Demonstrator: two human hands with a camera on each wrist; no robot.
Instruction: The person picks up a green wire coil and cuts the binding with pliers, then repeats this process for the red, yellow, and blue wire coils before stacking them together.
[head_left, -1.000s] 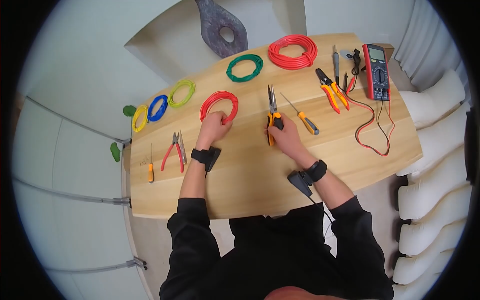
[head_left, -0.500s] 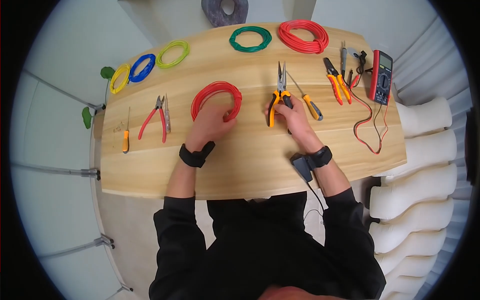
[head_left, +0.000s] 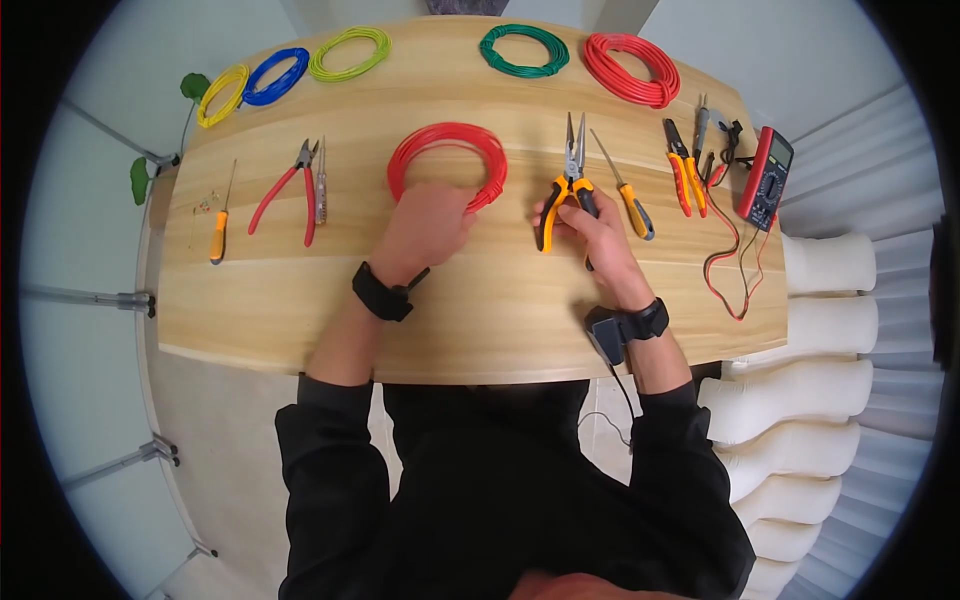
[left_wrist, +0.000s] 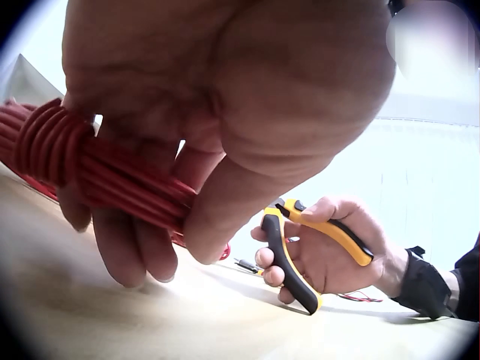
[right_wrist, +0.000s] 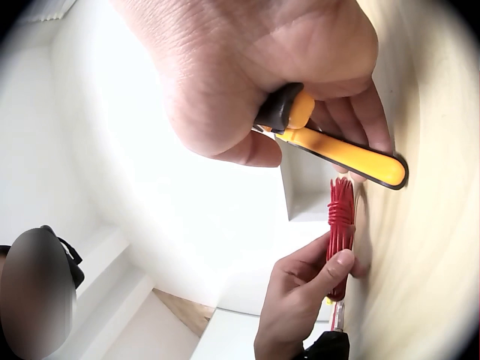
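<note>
My left hand pinches the near side of a red wire coil between thumb and fingers. In the left wrist view the coil's tightly wrapped binding shows beside the fingers, close over the tabletop. My right hand grips needle-nose pliers with orange and black handles. Their handles are spread and the slim jaws stand apart, pointing away from me. Nothing lies between the jaws. A slotted-looking long screwdriver lies just right of that hand.
On the left lie red-handled cutters, a clear-handled tester and a small orange screwdriver. Yellow, blue, lime, green and thick red coils line the back. Wire strippers and a multimeter are at right.
The pliers' handles and jaws have spread apart in my right hand. My left hand keeps hold of the red coil. The head view has tipped down, so the table sits higher in it.
</note>
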